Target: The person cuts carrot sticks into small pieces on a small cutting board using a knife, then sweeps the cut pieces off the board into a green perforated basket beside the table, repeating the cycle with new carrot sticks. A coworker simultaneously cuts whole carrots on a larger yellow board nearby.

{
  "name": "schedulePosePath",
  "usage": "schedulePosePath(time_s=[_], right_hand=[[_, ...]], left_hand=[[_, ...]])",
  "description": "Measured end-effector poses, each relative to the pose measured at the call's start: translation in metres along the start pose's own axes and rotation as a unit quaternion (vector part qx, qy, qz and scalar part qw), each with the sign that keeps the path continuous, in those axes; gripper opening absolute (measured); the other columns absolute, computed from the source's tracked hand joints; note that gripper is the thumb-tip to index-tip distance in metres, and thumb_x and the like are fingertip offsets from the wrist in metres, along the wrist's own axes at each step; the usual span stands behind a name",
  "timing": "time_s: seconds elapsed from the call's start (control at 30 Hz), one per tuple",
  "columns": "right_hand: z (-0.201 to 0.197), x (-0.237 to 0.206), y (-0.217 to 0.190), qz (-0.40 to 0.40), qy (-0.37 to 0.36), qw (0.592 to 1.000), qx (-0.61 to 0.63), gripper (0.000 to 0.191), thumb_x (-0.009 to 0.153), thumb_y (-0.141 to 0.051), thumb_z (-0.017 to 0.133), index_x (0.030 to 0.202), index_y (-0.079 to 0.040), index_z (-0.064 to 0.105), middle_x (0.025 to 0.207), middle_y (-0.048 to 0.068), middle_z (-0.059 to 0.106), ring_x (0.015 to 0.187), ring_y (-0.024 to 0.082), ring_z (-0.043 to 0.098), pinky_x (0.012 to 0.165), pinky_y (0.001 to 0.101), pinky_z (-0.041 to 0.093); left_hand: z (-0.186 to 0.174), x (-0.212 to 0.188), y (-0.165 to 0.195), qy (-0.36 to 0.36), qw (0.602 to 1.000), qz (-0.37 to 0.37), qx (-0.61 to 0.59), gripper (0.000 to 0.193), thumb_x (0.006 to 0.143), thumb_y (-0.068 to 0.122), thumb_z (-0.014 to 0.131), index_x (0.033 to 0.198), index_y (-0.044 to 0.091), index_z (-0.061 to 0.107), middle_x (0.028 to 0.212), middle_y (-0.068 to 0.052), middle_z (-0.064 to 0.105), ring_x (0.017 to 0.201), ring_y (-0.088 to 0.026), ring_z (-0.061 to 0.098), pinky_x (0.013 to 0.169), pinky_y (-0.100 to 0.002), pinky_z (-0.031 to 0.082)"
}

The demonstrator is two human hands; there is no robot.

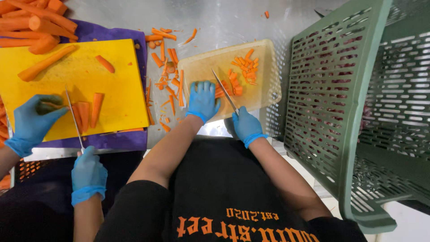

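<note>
My left hand [202, 101], in a blue glove, presses flat on carrot pieces [233, 83] on a pale beige cutting board [201, 62]. In its own blue glove, my right hand [245, 125] grips the handle of a knife [225, 92] at the board's near edge. The blade runs up and left across the board, just right of my left fingers. Cut carrot sticks [245, 65] lie in a small heap further back on the board.
To my left a co-worker in blue gloves cuts carrot strips [85, 112] with a knife [74, 118] on a yellow board [116, 85], with whole carrots [36, 22] piled behind. Carrot scraps [165, 58] litter the steel table between the boards. A green slatted crate [331, 103] stands close on my right.
</note>
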State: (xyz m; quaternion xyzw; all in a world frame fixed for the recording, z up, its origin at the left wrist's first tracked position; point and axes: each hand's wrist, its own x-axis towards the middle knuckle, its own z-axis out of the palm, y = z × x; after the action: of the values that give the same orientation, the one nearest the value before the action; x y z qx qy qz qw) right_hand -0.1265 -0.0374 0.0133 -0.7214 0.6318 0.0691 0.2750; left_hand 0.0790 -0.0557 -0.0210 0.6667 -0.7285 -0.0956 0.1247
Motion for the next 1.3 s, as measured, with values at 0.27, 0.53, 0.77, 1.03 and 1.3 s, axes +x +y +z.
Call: schedulePosePath(time_s=[0.27,0.53,0.77,1.03,1.3], right_hand=[[0.007,0.007,-0.005,0.022,-0.062,0.998,0.021,0.034,0.103,-0.033,0.045,0.114,-0.001,0.046,0.094,0.032,0.070,0.088,0.052,0.067,0.076,0.0616,0.049],[0.043,0.024,-0.018,0.030,-0.022,0.998,0.056,0.033,0.106,-0.031,0.042,0.115,0.001,0.047,0.100,0.034,0.068,0.090,0.053,0.066,0.077,0.0620,0.049],[-0.008,0.023,-0.002,-0.025,-0.035,0.997,0.070,0.036,0.098,-0.035,0.056,0.111,-0.002,0.051,0.093,0.033,0.068,0.088,0.054,0.065,0.076,0.0606,0.051],[-0.004,-0.003,-0.017,-0.060,-0.008,0.996,0.070,0.034,0.101,-0.036,0.052,0.109,-0.003,0.052,0.089,0.031,0.069,0.084,0.052,0.066,0.075,0.0615,0.050],[0.003,-0.001,-0.026,-0.023,-0.041,0.999,0.024,0.036,0.101,-0.037,0.050,0.113,-0.003,0.050,0.088,0.031,0.069,0.083,0.052,0.066,0.073,0.0628,0.049]], left_hand=[[0.019,0.000,-0.006,0.040,0.998,0.044,0.003,0.052,0.081,0.034,0.066,0.123,0.003,0.060,0.119,-0.016,0.057,0.114,-0.034,0.053,0.108,-0.055,0.034],[0.012,0.003,-0.006,0.029,0.998,0.046,-0.025,0.048,0.081,0.035,0.068,0.116,0.004,0.060,0.119,-0.017,0.056,0.115,-0.035,0.053,0.108,-0.056,0.034],[-0.015,-0.002,-0.019,-0.002,0.986,0.016,-0.163,0.075,0.075,0.034,0.075,0.136,-0.004,0.052,0.122,-0.023,0.055,0.116,-0.041,0.051,0.105,-0.056,0.035],[-0.005,-0.036,-0.031,0.081,0.961,-0.045,-0.262,0.055,0.084,0.016,0.075,0.131,0.001,0.052,0.122,-0.024,0.058,0.113,-0.043,0.059,0.096,-0.048,0.050],[0.007,-0.035,-0.025,0.056,0.954,-0.056,-0.288,0.041,0.087,0.009,0.070,0.125,0.003,0.055,0.116,-0.021,0.060,0.107,-0.042,0.062,0.091,-0.047,0.053]])
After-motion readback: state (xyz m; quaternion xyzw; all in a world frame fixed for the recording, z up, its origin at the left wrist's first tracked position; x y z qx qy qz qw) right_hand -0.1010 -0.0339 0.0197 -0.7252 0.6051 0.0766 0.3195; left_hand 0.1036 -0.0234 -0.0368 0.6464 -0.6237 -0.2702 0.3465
